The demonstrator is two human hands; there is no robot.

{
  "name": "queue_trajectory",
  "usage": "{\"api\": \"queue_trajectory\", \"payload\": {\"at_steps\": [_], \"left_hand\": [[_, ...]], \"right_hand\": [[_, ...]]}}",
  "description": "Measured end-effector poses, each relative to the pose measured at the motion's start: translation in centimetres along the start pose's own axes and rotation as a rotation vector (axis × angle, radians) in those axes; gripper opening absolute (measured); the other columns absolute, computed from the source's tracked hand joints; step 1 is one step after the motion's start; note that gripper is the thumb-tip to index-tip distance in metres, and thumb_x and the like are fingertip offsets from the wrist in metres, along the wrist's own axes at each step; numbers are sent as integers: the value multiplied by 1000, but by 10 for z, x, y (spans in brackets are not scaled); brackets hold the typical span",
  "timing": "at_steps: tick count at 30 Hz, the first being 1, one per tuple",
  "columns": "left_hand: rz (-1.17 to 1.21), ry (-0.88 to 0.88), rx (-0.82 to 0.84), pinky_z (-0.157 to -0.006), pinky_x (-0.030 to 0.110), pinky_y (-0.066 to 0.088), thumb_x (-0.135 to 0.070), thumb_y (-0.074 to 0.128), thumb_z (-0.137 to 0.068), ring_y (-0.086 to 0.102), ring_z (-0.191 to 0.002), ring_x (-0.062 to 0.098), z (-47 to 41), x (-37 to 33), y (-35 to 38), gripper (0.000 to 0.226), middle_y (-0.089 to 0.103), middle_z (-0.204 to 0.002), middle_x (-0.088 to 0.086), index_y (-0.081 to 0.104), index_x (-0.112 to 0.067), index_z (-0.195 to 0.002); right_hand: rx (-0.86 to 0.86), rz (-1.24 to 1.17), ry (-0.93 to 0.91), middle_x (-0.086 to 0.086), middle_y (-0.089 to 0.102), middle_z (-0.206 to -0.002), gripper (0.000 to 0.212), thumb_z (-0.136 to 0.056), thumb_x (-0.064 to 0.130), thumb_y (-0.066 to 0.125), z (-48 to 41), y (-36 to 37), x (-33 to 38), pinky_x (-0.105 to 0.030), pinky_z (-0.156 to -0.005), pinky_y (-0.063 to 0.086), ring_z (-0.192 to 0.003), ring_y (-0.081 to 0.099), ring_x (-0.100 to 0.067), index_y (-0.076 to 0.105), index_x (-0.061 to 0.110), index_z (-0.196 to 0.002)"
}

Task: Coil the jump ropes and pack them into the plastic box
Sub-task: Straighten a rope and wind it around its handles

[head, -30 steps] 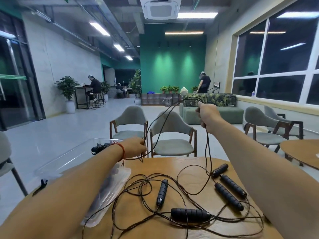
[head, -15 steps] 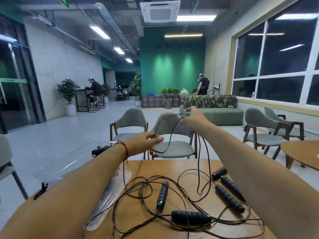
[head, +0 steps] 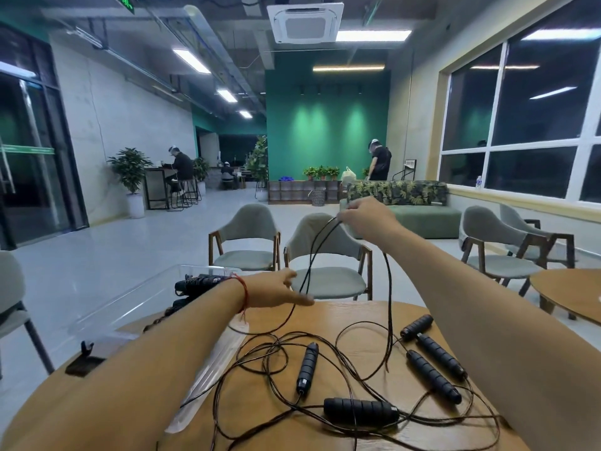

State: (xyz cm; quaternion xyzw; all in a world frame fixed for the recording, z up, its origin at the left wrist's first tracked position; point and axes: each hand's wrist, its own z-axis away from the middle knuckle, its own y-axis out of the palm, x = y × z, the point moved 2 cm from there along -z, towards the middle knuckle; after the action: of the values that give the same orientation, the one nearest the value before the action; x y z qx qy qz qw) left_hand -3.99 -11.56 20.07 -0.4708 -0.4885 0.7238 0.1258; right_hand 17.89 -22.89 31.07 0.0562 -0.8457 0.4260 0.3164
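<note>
Head view, right hand point(head: 364, 219) raised, pinching rope point(head: 313, 255)

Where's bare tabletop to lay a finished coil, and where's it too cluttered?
Bare: the far strip of table between the left hand and the farthest handle. Mostly bare: the wood between the lone handle and the cord hanging from the right hand. Crowded: centre and right, with tangled cords and handles.

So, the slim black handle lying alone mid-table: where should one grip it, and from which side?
Take the slim handle round its ribbed middle, from above, fingers across its width. It lies flat on the table, pointing roughly away from the person, and both long sides look free. Its cord leaves the near end, so that end is probably best avoided.
</note>
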Motion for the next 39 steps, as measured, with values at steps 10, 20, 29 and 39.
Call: {"api": "queue_trajectory", "payload": {"at_steps": [10,20,29,39], "left_hand": [[735,139,-286,-85,49,61,-40,57,-109,60,-56,15,-17,-17,17,37,56,-62,-2,70,-5,-106],[566,171,-162,-51,22,39,-53,72,-95,45,-60,5,2,-30,28,49,70,-104,1,64,-27,-136],[703,216,-26,-52,24,32,-61,71,-92,38,-60,8,-22,-87,73,49,69,-85,-6,70,-26,-127],[775,114,-396,-50,27,35,-55,41,-110,40,-56,12,-24,-79,12,44,50,-64,-8,57,-25,-83]], "right_hand": [[-236,-504,-106,8,56,-55,31,-101,40,72,-5,-19,13,-31,-60,41,-54,46,-9,82,13,-88],[-227,-850,29,13,38,-49,24,-103,39,71,-12,-20,2,-31,-46,26,-41,29,-8,76,20,-89],[-36,-902,-101,11,33,-48,22,-107,32,67,-9,1,39,-27,-40,19,-40,23,-9,72,14,-97],[423,-652,35,-6,68,-137,69,-97,81,45,24,24,-13,-56,-115,40,-129,61,-25,52,31,-144]]}}
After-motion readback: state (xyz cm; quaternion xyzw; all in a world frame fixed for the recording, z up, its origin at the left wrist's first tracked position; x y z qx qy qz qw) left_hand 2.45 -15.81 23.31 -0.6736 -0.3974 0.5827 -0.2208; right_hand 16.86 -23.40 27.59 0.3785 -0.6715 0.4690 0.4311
